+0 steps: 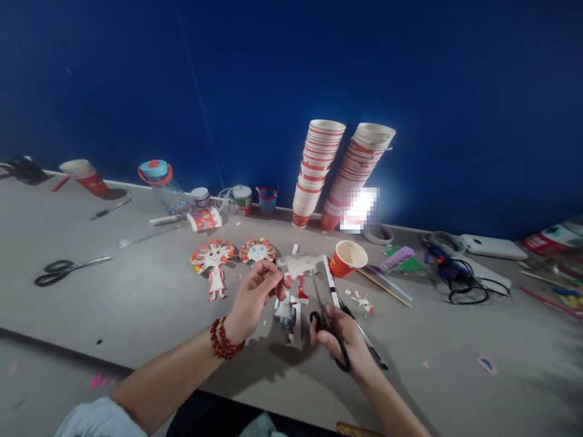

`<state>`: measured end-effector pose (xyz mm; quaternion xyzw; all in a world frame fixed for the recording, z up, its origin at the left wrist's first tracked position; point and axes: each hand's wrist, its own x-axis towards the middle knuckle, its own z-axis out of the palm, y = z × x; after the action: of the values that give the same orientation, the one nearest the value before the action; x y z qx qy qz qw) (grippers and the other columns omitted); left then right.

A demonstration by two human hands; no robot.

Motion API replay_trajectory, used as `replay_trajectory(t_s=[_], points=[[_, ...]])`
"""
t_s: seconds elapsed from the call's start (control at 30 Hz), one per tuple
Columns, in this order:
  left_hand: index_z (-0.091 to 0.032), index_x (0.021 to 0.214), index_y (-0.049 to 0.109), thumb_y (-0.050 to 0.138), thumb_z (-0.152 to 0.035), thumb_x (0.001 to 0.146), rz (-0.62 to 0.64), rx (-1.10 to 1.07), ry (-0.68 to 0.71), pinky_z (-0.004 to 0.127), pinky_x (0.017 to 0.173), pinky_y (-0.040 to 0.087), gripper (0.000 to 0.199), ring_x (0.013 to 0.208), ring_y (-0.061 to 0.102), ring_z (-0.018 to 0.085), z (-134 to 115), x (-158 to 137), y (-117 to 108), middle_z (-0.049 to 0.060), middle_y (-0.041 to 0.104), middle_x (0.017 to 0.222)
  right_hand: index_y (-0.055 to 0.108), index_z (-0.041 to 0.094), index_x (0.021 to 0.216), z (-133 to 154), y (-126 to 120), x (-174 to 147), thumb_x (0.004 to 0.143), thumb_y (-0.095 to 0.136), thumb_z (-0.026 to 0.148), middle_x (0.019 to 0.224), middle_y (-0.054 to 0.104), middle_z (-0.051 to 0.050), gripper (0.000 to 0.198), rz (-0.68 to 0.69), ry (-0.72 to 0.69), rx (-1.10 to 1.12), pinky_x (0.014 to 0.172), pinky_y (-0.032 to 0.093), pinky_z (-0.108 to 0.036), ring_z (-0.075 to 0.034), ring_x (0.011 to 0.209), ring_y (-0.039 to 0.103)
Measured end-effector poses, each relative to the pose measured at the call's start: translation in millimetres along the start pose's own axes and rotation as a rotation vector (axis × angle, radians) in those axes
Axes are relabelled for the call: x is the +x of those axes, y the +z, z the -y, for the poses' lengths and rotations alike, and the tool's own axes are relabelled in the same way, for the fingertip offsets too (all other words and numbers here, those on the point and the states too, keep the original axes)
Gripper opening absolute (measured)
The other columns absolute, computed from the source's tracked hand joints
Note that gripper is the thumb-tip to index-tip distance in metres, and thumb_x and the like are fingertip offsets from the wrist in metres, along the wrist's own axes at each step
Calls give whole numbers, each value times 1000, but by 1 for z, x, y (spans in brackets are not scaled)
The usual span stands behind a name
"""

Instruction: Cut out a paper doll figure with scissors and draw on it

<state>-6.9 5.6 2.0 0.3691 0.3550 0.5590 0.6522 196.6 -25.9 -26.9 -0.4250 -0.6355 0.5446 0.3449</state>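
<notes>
My right hand (344, 340) is wrapped round a pair of black-handled scissors (339, 351), whose blades point away from me. To its left, my left hand (255, 297) is pinched closed; whatever small thing lies between the fingertips is too hidden to make out. Just beyond the fingers shows a pale cut piece of paper (300, 263). Below them on the table is a paper doll figure (285, 309) in a bluish dress, beside a small red scrap (301, 290). Two paper-cup figures with fringed heads, one with a dress body (217, 282) and one blue-eyed face (257, 251), lie left of my hands.
Two tall stacks of paper cups (319, 173) lean by the blue wall. An orange cup (348, 259), a marker (331, 285) and paper scraps (361, 300) sit near my right hand. Other scissors (68, 268) and a bottle (161, 188) are leftward; a glue gun (444, 261) is right.
</notes>
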Motion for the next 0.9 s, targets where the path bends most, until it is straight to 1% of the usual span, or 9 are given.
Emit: replay_trajectory(t_s=[0.07, 0.2, 0.4, 0.53, 0.67, 0.73, 0.77, 0.83, 0.9], points=[[-19, 84, 47, 65, -30, 84, 21, 2, -19, 22, 59, 43, 21, 58, 55, 9, 1, 0, 1, 1, 67, 74, 50, 19, 78, 1, -1, 0, 73, 60, 74, 67, 56, -2, 56, -55, -18, 20, 56, 37, -27, -16, 61, 48], [-19, 86, 50, 66, -27, 82, 8, 34, -15, 22, 60, 44, 18, 58, 54, 9, 5, -3, 4, -2, 61, 71, 51, 19, 77, 4, 2, -1, 70, 62, 74, 66, 57, -2, 57, -10, 48, 3, 53, 37, -27, -16, 59, 50], [-19, 96, 54, 56, -26, 85, -15, 75, -16, 23, 56, 45, 13, 56, 51, 8, 11, -1, 3, -2, 56, 79, 53, 19, 77, 2, 2, 0, 74, 60, 73, 64, 60, -3, 55, -30, 14, 26, 54, 39, -27, -17, 60, 54], [-19, 92, 54, 52, -30, 89, -93, 259, 174, 21, 52, 41, 12, 51, 47, 8, 5, 10, -10, -4, 52, 67, 53, 19, 80, 1, -2, 1, 77, 59, 69, 63, 61, -2, 50, -118, -19, 80, 57, 41, -27, -17, 60, 56], [-19, 96, 57, 50, -28, 90, -88, 776, 332, 27, 65, 49, 13, 68, 58, 14, -8, 23, -27, 2, 60, 82, 53, 20, 75, 3, -4, 2, 78, 60, 66, 63, 60, -3, 47, -127, -9, 53, 56, 41, -27, -17, 61, 54], [-20, 110, 57, 54, -22, 86, -37, 1165, 459, 35, 81, 51, 25, 88, 61, 20, -8, 27, -34, 8, 61, 107, 51, 20, 73, 4, -4, 1, 77, 63, 65, 62, 59, -2, 46, -127, 5, 32, 56, 40, -26, -17, 61, 53], [-20, 120, 55, 55, -16, 84, 34, 1352, 503, 40, 91, 48, 37, 103, 59, 24, -6, 29, -37, 11, 57, 121, 51, 20, 73, 4, -5, 1, 76, 64, 64, 63, 58, -1, 46, -128, 7, 27, 55, 39, -26, -17, 60, 52], [-22, 134, 47, 49, -4, 80, 68, 1662, 549, 47, 99, 44, 58, 123, 48, 31, 0, 33, -42, 13, 47, 139, 50, 20, 74, 4, -5, 0, 76, 65, 62, 63, 57, -1, 45, -127, 5, 22, 55, 38, -25, -16, 60, 51], [-24, 134, 49, 48, 0, 79, 73, 1868, 564, 52, 100, 42, 60, 129, 42, 35, 7, 40, -45, 13, 40, 147, 49, 20, 74, 4, -6, 0, 77, 64, 62, 64, 57, -1, 44, -119, -4, 17, 55, 38, -25, -16, 60, 51]])
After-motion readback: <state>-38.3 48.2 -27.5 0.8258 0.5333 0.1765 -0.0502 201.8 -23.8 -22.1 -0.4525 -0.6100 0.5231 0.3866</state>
